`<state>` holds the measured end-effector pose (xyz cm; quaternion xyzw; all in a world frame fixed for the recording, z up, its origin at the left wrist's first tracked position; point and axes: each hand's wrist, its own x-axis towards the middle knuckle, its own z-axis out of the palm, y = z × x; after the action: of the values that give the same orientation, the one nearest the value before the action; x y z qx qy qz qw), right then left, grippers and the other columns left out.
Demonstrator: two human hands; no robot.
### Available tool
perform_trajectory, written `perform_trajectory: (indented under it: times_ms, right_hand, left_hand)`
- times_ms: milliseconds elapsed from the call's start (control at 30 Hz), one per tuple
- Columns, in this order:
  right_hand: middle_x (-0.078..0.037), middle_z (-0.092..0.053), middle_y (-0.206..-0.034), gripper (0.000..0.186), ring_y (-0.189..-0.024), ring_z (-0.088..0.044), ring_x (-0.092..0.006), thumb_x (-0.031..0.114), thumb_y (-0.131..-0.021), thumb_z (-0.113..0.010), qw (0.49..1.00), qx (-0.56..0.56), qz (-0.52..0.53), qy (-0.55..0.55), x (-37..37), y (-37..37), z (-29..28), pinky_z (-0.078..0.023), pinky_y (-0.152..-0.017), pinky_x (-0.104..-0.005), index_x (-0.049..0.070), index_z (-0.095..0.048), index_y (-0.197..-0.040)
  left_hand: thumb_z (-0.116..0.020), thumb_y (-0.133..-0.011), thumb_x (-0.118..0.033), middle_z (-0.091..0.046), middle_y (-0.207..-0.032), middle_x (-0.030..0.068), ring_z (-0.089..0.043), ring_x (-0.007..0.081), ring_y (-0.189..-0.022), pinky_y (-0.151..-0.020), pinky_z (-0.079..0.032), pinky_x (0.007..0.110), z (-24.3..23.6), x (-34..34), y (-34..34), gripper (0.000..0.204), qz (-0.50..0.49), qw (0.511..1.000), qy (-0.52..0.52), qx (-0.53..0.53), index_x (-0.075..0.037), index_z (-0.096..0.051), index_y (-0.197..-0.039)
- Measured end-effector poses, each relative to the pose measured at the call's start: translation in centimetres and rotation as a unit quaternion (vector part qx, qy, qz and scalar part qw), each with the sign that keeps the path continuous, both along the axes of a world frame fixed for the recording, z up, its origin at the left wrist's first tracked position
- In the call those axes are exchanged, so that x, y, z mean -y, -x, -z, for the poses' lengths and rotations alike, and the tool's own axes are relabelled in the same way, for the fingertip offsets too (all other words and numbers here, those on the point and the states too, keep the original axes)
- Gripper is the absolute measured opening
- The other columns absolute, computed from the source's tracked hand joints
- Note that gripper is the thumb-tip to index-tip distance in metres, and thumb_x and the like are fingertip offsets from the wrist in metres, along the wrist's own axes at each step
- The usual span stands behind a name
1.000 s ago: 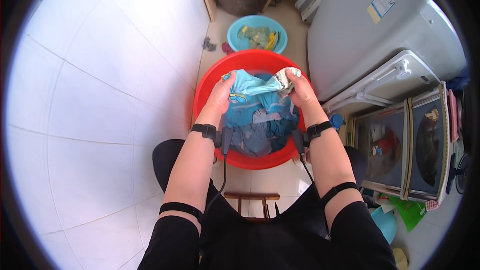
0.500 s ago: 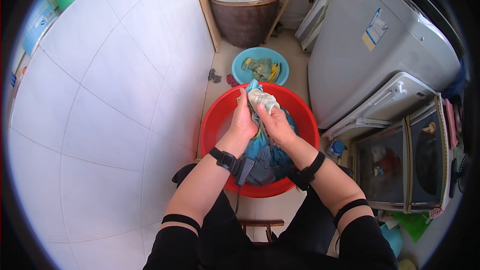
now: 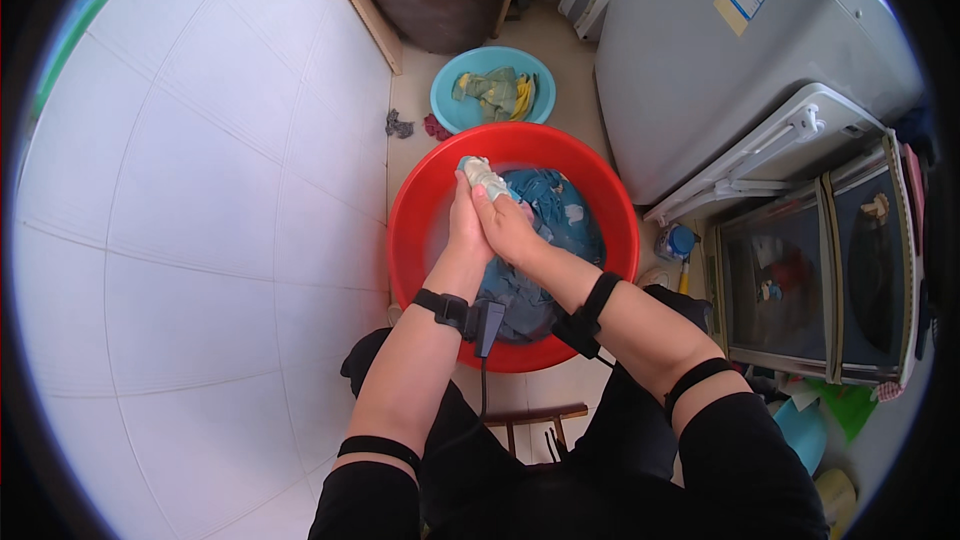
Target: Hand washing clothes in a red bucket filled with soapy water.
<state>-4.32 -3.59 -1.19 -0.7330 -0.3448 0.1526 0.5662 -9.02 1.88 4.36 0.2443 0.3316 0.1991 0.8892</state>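
My left hand and my right hand are pressed together over the red basin. Between the palms is a bunched, pale cream cloth, its end sticking out past my fingertips. Both hands are closed on it, and much of the cloth is hidden by them. Below, in the basin, lie a wet blue patterned garment and a dark grey-blue cloth. My right forearm covers part of this laundry.
Beyond the red basin stands a light blue basin holding a green and yellow cloth. Small rags lie beside it. A brown vat is farther back. White tiled wall lies left; a grey appliance and cabinet stand right.
My hands have come closer together, palm to palm around the pale cloth. The blue cloth that hung by my hands now lies in the basin. The whole view has shifted.
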Motion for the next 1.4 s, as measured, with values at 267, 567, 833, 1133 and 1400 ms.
perform_trajectory:
  times_ms: [267,567,833,1133,1400]
  right_hand:
    - [-0.037,-0.066,-0.094,0.068,-0.095,-0.065,-0.0517,0.048,-0.106,-0.037,0.993,-0.085,0.042,0.068,1.7,-1.0,1.0,-0.050,-0.086,-0.0542,-0.011,-0.068,-0.094]
    - [-0.039,-0.064,-0.099,0.069,-0.102,-0.063,-0.0529,0.046,-0.106,-0.035,0.961,-0.203,0.120,0.145,4.1,-5.2,-0.3,-0.049,-0.094,-0.0541,-0.014,-0.068,-0.095]
    - [-0.037,-0.064,-0.112,0.069,-0.112,-0.059,-0.0527,0.051,-0.106,-0.031,0.985,-0.149,0.061,0.067,1.8,-4.0,2.5,-0.046,-0.100,-0.0528,-0.007,-0.067,-0.112]
    - [-0.041,-0.063,-0.106,0.069,-0.106,-0.061,-0.0535,0.049,-0.106,-0.032,0.989,-0.127,0.044,0.064,1.9,-1.2,1.8,-0.046,-0.098,-0.0553,-0.010,-0.068,-0.106]
    - [-0.035,-0.068,-0.102,0.068,-0.103,-0.063,-0.0513,0.047,-0.107,-0.029,0.967,-0.188,0.135,0.104,2.6,-5.3,2.8,-0.048,-0.095,-0.0539,-0.009,-0.069,-0.104]
  left_hand:
    - [-0.041,-0.107,-0.054,-0.063,-0.117,0.0106,-0.062,0.0251,-0.107,-0.095,-0.052,0.040,5.4,0.5,-1.5,0.054,0.064,0.998,-0.016,-0.011,-0.006,-0.056,-0.127]
    - [-0.046,-0.108,-0.043,-0.059,-0.135,0.0118,-0.058,0.0250,-0.120,-0.105,-0.046,0.040,6.0,3.8,-3.4,0.051,0.075,0.989,-0.098,-0.082,-0.002,-0.050,-0.139]
    - [-0.046,-0.107,-0.043,-0.063,-0.128,0.0114,-0.060,0.0249,-0.116,-0.102,-0.048,0.040,6.6,2.1,-3.6,0.046,0.076,0.995,-0.063,-0.034,-0.006,-0.056,-0.133]
    - [-0.042,-0.106,-0.053,-0.067,-0.111,0.0098,-0.065,0.0261,-0.101,-0.087,-0.054,0.043,7.6,-1.0,-2.3,0.050,0.092,0.995,-0.031,-0.009,-0.009,-0.061,-0.118]
    - [-0.039,-0.110,-0.038,-0.061,-0.136,0.0114,-0.057,0.0250,-0.125,-0.110,-0.043,0.041,6.4,3.8,-4.1,0.044,0.093,0.988,-0.099,-0.077,-0.006,-0.052,-0.138]
